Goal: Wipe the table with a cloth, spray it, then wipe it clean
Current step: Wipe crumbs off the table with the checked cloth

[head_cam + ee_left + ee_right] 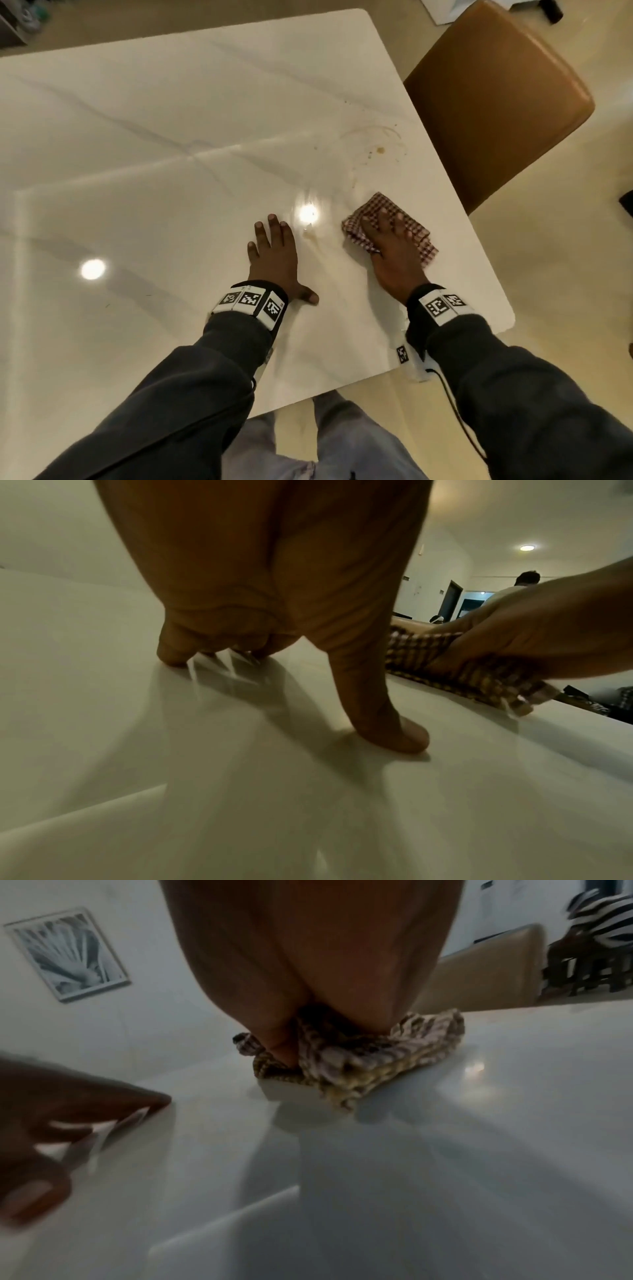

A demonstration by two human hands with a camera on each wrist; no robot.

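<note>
A red-and-white checked cloth (378,205) lies bunched on the white marble table (171,137) near its right edge. My right hand (390,240) presses down on it with fingers spread and straight. In the right wrist view the thumb digs into the folds of the cloth (359,1066). My left hand (274,253) rests flat on the bare tabletop just left of the cloth, thumb out to the side. It holds nothing. In the left wrist view the cloth (411,653) sits under the right hand (548,631). Brown stains and ring marks (380,149) lie beyond the cloth.
A small smear (310,234) sits between my hands beside a lamp reflection. A tan padded chair (496,102) stands against the table's right edge. The table's near corner (507,318) is just right of my right wrist. Another person (527,580) is far behind.
</note>
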